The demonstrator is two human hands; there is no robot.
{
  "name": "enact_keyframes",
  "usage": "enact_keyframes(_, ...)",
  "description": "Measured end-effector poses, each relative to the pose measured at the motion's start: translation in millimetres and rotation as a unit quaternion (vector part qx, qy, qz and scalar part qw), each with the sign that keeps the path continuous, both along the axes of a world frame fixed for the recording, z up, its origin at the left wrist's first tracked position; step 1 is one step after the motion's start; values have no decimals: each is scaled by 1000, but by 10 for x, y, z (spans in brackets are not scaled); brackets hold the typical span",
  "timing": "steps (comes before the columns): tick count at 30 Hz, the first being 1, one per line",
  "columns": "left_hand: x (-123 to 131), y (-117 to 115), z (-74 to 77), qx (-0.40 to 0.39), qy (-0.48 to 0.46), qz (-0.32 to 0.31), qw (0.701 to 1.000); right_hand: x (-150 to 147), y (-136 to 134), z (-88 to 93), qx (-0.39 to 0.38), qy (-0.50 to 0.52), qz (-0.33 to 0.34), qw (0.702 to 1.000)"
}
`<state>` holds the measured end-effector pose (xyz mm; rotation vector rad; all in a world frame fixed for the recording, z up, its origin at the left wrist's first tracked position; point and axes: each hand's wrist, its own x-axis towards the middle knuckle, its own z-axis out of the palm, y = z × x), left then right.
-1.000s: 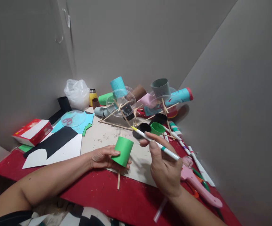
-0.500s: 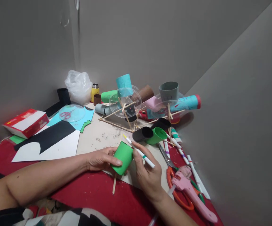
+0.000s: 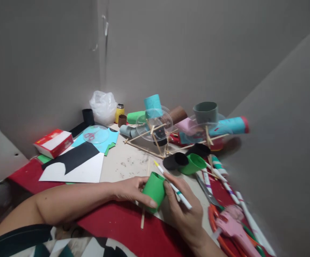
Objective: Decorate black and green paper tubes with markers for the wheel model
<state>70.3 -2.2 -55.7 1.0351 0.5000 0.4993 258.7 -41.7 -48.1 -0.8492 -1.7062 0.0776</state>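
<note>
My left hand (image 3: 136, 192) is closed around a green foam-like tube (image 3: 155, 191), its thumb lying along the near side. A white marker (image 3: 176, 192) with a yellow tip rests between the fingers of my right hand (image 3: 185, 210), pointing up and to the left. Those right fingertips also touch the tube's right edge. Under the tube a thin wooden stick (image 3: 143, 218) pokes out toward me. Just beyond my hands lie a black tube (image 3: 175, 161) and another green tube (image 3: 194, 164).
A wheel-like frame of sticks, clear lids (image 3: 155, 125) and coloured tubes stands behind. Scissors, markers and a pink glue gun (image 3: 235, 228) lie at right. Black and white sheets (image 3: 90, 171), a red box (image 3: 53, 142), and a plastic bag (image 3: 103, 107) are at left.
The view has swung left, so everything sits further right and slightly lower. The green tube has tilted, showing more of its open top. Both hands keep their holds.
</note>
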Motion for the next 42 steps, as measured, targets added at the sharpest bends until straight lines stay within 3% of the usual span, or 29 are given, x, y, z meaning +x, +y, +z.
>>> enact_keyframes(5, 12, -51, 2, 47, 40, 2, 998, 40, 20, -65, 40, -57, 12, 997)
enact_keyframes(15, 53, -77, -49, 52, 46, 23, 997, 68, 25, -64, 87, -88, 19, 992)
enact_keyframes(22, 77, -119, 42, 54, 59, 20, 997, 70, 47, -82, 87, -65, 7, 994)
enact_keyframes(28, -16, 40, 203, 106, 82, 25, 991, 63, 54, 37, 82, -55, -30, 995)
enact_keyframes(32, -53, 218, 214, 132, 89, 54, 986, 120, 90, 59, 73, -26, -76, 994)
enact_keyframes(36, -59, 306, 147, 104, 88, 95, 986, 165, 107, 36, 65, -1, -94, 993)
enact_keyframes(42, -49, 317, 121, 49, 63, 101, 992, 122, -25, 67, 13, 46, -87, 995)
